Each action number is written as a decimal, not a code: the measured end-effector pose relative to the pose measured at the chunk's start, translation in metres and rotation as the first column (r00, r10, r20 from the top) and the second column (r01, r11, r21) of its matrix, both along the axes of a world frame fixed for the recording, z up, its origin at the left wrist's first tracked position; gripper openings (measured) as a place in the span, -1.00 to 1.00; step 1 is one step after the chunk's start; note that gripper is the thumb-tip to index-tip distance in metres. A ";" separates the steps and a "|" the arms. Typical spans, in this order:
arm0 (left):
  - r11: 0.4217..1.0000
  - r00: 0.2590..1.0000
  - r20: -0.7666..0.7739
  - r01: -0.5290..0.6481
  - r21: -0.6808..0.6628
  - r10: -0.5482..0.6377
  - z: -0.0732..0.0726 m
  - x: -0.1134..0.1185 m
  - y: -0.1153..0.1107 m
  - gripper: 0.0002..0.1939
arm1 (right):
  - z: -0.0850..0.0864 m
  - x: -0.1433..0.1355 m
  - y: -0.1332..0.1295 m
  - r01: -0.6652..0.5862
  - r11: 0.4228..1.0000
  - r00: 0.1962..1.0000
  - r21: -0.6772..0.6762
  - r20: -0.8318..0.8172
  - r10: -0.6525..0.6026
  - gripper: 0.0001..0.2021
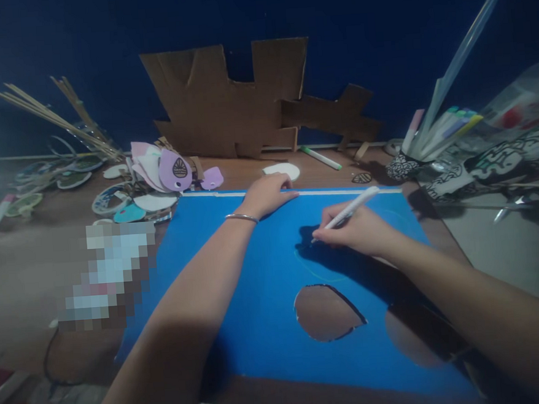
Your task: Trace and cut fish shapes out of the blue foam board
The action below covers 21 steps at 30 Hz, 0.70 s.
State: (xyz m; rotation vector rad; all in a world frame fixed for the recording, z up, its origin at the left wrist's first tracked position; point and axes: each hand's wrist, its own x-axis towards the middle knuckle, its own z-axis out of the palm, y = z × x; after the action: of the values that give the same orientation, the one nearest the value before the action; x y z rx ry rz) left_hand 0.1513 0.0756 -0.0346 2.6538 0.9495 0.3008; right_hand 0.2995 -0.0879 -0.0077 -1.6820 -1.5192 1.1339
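Observation:
A large blue sheet [259, 313] lies on the brown table, with two cut-out openings in its lower right part. My right hand [352, 227] grips a white pen [353, 207], its tip down at the sheet beside a faint curved line [318, 277]. Flat on the sheet's far edge, near the white strip [342, 191], rests my left hand [271, 195]; its fingers are spread and hold nothing. A silver bangle [241, 217] circles the left wrist.
Brown cardboard pieces [207, 102] lean against the dark blue wall. Purple fish-shaped cutouts [175, 170] and tape rolls [107, 200] lie at the left, near wooden sticks [41, 110]. A green-capped marker [320, 158] is behind the sheet; scissors [519, 204] and a marker holder [402, 167] stand right.

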 end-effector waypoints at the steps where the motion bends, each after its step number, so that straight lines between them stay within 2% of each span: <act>1: 1.000 1.000 0.000 0.000 -0.002 0.000 0.000 0.000 0.000 -0.72 | 0.000 0.000 0.000 -0.002 1.000 1.000 0.000 -0.001 0.002 -0.77; 21: 1.000 1.000 0.027 0.013 0.018 -0.014 -0.004 -0.001 0.002 -0.72 | 0.000 0.004 0.003 -0.031 0.999 0.999 -0.016 -0.014 0.030 -0.77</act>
State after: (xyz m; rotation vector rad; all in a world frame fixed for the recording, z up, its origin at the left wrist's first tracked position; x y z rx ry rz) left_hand 0.1499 0.0771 -0.0384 2.6636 0.9240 0.3432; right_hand 0.3036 -0.0844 -0.0074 -1.6635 -1.5361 1.1740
